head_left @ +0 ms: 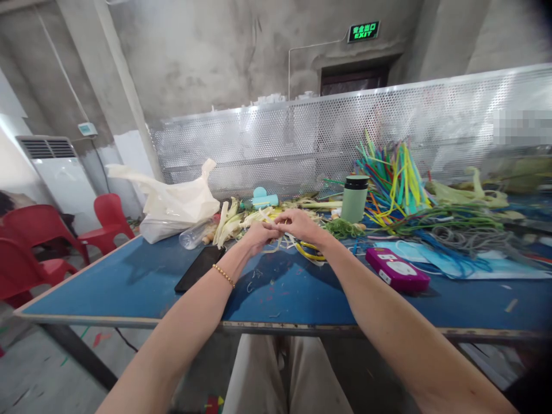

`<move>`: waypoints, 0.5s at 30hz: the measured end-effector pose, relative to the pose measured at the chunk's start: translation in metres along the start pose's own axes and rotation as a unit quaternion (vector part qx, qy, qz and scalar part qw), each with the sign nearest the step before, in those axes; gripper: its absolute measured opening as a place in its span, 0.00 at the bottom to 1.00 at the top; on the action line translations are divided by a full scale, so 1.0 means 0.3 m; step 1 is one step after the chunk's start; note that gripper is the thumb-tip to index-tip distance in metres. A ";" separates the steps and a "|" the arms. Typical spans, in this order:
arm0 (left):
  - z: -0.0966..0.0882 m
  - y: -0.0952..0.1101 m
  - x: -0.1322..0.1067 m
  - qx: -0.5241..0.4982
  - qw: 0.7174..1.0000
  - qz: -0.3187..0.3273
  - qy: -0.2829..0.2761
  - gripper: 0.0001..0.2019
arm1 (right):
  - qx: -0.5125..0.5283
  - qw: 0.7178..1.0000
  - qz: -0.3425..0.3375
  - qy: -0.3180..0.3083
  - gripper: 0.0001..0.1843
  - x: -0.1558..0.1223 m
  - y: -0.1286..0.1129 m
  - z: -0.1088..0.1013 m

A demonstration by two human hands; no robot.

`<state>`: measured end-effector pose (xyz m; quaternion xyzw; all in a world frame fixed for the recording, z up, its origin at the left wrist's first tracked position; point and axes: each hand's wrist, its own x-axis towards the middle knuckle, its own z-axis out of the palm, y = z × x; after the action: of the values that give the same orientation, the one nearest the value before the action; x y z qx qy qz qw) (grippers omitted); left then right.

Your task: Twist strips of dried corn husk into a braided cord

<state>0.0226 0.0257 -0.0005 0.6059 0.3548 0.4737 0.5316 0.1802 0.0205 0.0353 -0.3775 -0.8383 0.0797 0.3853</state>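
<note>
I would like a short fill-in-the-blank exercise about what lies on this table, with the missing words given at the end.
1. The table top is coloured ____.
2. The left hand and the right hand meet over pale strips, and a bead bracelet sits on the ____ wrist.
3. The black phone lies flat on the table to the ____ of the left forearm.
4. The cylindrical bottle with a dark lid is pale ____.

Missing words: blue; left; left; green

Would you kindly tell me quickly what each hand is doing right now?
Left hand: closed, pinching pale husk strips over the blue table.
Right hand: closed on the same strips, meeting the left.
</note>
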 end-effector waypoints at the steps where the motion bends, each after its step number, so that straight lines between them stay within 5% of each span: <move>1: -0.001 0.002 -0.002 0.000 1.000 -0.001 -0.005 0.06 | 0.013 1.000 0.008 -0.011 0.07 0.001 0.001 0.005; 15: 0.004 0.012 -0.018 -0.084 0.993 -0.026 -0.075 0.05 | 0.126 0.989 0.069 0.030 0.07 -0.009 0.022 0.030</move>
<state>0.0219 0.0197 0.0018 0.5832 0.2883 0.4414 0.6181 0.1788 0.0247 0.0248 -0.3850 -0.7816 0.1998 0.4483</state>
